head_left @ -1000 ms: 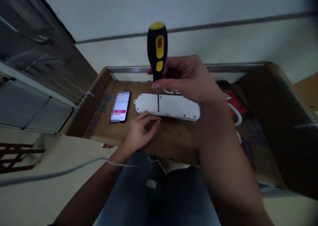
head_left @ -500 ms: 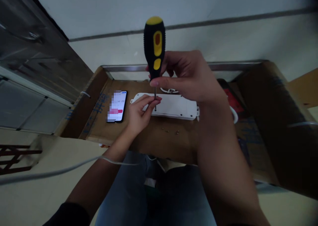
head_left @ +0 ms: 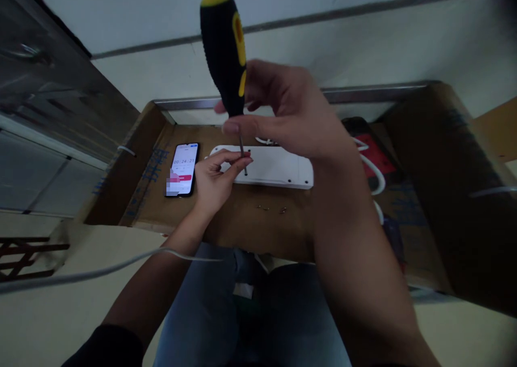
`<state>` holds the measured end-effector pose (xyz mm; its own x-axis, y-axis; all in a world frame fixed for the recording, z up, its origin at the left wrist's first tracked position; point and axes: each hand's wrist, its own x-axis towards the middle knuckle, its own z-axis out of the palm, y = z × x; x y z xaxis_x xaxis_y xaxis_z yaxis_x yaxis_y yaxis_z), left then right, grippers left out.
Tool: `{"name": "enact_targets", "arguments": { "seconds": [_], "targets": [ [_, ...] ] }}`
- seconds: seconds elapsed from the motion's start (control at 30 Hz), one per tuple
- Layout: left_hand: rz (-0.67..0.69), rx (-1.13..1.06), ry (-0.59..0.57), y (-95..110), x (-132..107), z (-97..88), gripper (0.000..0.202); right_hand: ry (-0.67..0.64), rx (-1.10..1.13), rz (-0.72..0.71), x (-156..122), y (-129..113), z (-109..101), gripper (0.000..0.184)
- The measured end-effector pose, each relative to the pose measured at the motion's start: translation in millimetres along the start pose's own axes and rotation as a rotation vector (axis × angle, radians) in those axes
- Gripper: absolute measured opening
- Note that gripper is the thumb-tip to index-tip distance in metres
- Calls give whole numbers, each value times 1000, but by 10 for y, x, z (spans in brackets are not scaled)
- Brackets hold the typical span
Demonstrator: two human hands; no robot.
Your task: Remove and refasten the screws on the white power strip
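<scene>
One left hand [head_left: 214, 186], one right hand [head_left: 291, 108]. One black-and-yellow screwdriver [head_left: 222, 49]. One white power strip [head_left: 274, 165]. One smartphone [head_left: 181, 169]. Three or four tiny screws [head_left: 270, 208], too small for an exact count. One cardboard box [head_left: 137, 195]. Two lengths of white cable, one beyond the power strip [head_left: 374, 178], one across the left forearm [head_left: 100, 273]. One pair of blue jeans [head_left: 202, 308].

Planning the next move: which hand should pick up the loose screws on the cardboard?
Probably the left hand: it sits closest, beside the white power strip, while the right hand grips the screwdriver.
</scene>
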<state>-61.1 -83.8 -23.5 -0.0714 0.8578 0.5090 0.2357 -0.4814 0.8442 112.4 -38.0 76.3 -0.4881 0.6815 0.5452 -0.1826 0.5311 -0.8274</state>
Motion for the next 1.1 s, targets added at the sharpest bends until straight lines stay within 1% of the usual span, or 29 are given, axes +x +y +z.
{"name": "enact_targets", "arguments": {
  "seconds": [0.07,0.13,0.2,0.27,0.3,0.37,0.43,0.47,0.53,0.57,0.63,0.73,0.83,0.9,0.97,1.0,1.1],
  "targets": [
    [-36,1,-10,-2,-1,6,7,158,-32,-81,24,17,60,52],
    [-75,-12,-27,-8,5,2,12,269,-95,-151,37,24,92,48],
    [-115,-44,-54,-11,51,-27,19,287,-133,-166,34,17,90,45],
    [-162,-91,-148,7,168,-92,28,245,-125,-136,17,-5,66,38],
    [-191,-114,-245,29,255,-136,32,212,-119,-115,6,-18,52,35],
    [-279,-172,-521,98,474,-236,33,127,-89,-81,-17,-38,32,31],
    [-311,-182,-756,177,700,-322,39,39,-16,-49,-35,-29,26,31],
    [-297,-171,-842,208,797,-352,40,-4,41,-39,-40,-10,26,32],
    [-227,-148,-944,230,929,-381,30,-63,152,-18,-43,49,32,35],
    [-195,-155,-962,217,962,-383,25,-73,198,-24,-39,81,37,35],
    [-158,-189,-949,153,977,-372,19,-55,257,-72,-25,128,59,39],
    [-114,-202,-896,41,940,-348,21,99,242,-143,3,121,137,38],
    [-33,-199,-844,1,904,-330,26,300,125,-139,22,62,244,28],
    [-15,-204,-826,9,888,-313,30,373,28,-153,32,38,298,30],
    [-10,-234,-806,22,868,-291,34,404,-58,-159,41,41,326,31],
    [-15,-257,-775,26,855,-279,38,409,-79,-160,45,52,332,31],
    [-55,-289,-700,31,808,-248,44,383,-51,-153,56,96,337,21]
  ]
}}
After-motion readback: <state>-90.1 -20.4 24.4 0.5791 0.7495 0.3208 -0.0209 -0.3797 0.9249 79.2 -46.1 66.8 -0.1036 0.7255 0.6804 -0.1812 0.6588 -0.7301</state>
